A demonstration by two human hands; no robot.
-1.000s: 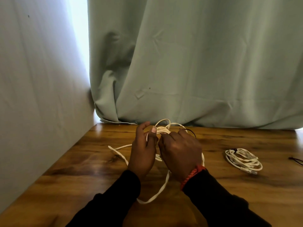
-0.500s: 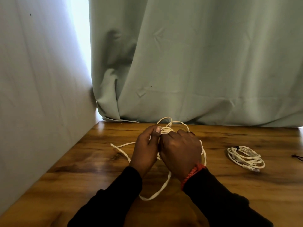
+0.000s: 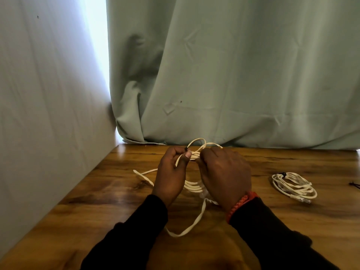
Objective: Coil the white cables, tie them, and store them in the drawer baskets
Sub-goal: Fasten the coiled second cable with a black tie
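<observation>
Wooden table [image 3: 292, 221], tied coil [image 3: 294, 185], curtain [image 3: 233, 75]

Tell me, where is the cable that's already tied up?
The tied cable lies on the wooden table, off to the right of the right hand and apart from it.

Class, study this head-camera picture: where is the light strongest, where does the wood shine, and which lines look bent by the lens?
Head view: brightest at the blown-out gap between wall and curtain; soft glare on the table left of the left hand; the wall's foot and table edge slant from the wide lens; the coiled cable at the right stays readable, though its plug is slightly soft.
</observation>
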